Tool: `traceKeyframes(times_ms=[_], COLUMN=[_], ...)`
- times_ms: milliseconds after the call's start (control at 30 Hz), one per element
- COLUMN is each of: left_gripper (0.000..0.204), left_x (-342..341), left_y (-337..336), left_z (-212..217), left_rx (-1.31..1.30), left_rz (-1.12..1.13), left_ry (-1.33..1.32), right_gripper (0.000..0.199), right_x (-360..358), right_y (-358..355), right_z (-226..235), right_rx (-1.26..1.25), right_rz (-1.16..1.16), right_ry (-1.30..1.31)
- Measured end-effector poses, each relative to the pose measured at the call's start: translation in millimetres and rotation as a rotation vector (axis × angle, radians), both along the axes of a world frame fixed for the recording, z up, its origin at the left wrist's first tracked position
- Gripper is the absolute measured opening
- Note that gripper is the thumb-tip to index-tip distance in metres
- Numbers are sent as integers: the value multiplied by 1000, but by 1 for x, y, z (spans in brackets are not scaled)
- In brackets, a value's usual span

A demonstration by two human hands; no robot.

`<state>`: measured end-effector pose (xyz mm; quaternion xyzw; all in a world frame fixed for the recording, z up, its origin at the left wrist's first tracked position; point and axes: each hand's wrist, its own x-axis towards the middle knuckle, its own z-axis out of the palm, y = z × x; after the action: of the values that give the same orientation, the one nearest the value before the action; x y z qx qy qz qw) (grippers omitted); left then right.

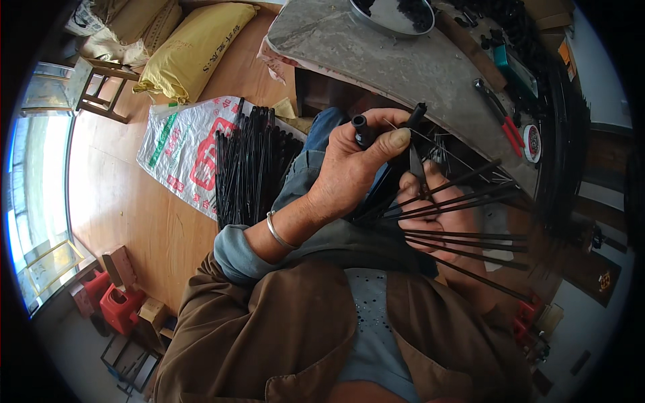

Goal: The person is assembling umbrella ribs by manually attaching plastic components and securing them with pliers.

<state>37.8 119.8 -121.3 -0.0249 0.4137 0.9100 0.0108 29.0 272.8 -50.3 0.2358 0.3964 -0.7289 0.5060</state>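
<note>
My left hand (353,168) is raised in front of me, its fingers pinched on small black tube-like pieces (363,127) and a thin wire-like rod. A silver bangle sits on that wrist. Behind and to the right, my right hand (440,201) grips a fan of several long thin black rods (470,232) that spread toward the right. A short dark piece stands between the two hands. A pile of similar black rods (252,168) lies on a white printed sack (181,144) on the floor to my left.
A grey worktable (403,64) curves ahead, bearing a round metal dish (393,17), red-handled pliers (500,114), a tape roll (532,142) and black parts. Yellow sacks (195,50) and a wooden stool (101,91) stand on the wooden floor; red containers (114,302) sit lower left.
</note>
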Motion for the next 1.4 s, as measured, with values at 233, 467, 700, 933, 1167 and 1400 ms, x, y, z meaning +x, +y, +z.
traceKeyframes(times_ms=[233,467,700,933,1167,1400], left_gripper=[21,22,21,21,21,21], left_x=[0,-1,-1,5,6,7], left_y=[-1,-1,-1,1,4,7], left_z=[-7,-9,-8,-1,5,1], left_rx=[48,65,7,-68,-19,-100], left_rz=[30,18,34,26,68,143], left_ry=[-58,-61,-42,2,-69,-49], right_gripper=[33,38,41,41,45,43], right_x=[3,7,4,3,1,0], right_y=[-4,-3,1,6,8,3], right_z=[-2,-4,-6,0,-17,-11], right_rx=[195,225,249,163,85,129], right_rz=[56,76,127,124,120,106], right_ry=[335,484,437,352,411,293])
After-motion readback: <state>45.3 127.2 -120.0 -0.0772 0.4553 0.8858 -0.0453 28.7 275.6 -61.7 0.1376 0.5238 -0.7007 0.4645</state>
